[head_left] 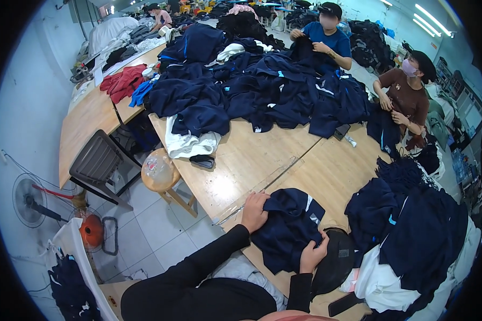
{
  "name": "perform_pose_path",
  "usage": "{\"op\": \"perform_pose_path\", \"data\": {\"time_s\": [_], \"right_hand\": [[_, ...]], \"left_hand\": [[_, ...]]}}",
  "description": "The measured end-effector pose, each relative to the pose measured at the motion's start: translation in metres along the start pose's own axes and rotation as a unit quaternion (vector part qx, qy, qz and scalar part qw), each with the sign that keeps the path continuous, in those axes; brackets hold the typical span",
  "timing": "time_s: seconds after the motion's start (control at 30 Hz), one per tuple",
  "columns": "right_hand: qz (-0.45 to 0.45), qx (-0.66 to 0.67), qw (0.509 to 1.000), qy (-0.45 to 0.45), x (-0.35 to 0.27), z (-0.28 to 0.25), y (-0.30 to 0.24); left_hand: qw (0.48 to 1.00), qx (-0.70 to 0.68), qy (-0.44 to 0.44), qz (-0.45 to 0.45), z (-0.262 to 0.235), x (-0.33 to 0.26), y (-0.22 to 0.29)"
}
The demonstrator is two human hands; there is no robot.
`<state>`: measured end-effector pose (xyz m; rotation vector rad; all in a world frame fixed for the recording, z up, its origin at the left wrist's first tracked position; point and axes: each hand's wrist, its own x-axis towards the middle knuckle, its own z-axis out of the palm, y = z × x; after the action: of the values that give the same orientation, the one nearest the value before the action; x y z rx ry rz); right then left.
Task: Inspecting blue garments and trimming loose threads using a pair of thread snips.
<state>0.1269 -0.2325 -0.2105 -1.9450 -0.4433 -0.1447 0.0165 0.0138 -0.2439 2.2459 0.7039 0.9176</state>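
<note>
A navy blue garment [284, 230] lies bunched on the wooden table in front of me, with small white and grey patches along its right side. My left hand [255, 212] grips its upper left edge, the fingers closed on the cloth. At its lower right edge my right hand [313, 253] pinches the fabric between thumb and fingers. A black cap [333, 262] lies just right of that hand, close to the wrist.
A big heap of navy garments [262, 91] covers the table's far part. More navy clothing [426, 230] and white cloth [383, 283] lie at right, near a dark flat object [345, 304]. A stool [160, 171] stands left. Two co-workers across the table handle dark cloth.
</note>
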Motion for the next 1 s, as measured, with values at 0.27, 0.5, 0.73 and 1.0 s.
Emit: {"op": "perform_pose_path", "data": {"time_s": [0.27,0.5,0.73,1.0], "right_hand": [[-0.001,-0.016,1.0,0.017,0.0,-0.006,-0.001],[-0.003,0.004,1.0,0.015,0.004,0.002,-0.006],[-0.004,0.01,1.0,0.017,0.004,-0.003,-0.006],[0.003,0.009,1.0,0.015,0.006,-0.002,-0.005]], "left_hand": [[1.0,-0.021,0.001,0.013,0.005,0.004,0.005],[1.0,-0.007,0.002,-0.004,0.005,0.004,-0.005],[1.0,-0.002,-0.002,0.003,0.008,0.004,-0.002],[1.0,0.003,0.008,0.002,0.008,0.009,0.002]]}}
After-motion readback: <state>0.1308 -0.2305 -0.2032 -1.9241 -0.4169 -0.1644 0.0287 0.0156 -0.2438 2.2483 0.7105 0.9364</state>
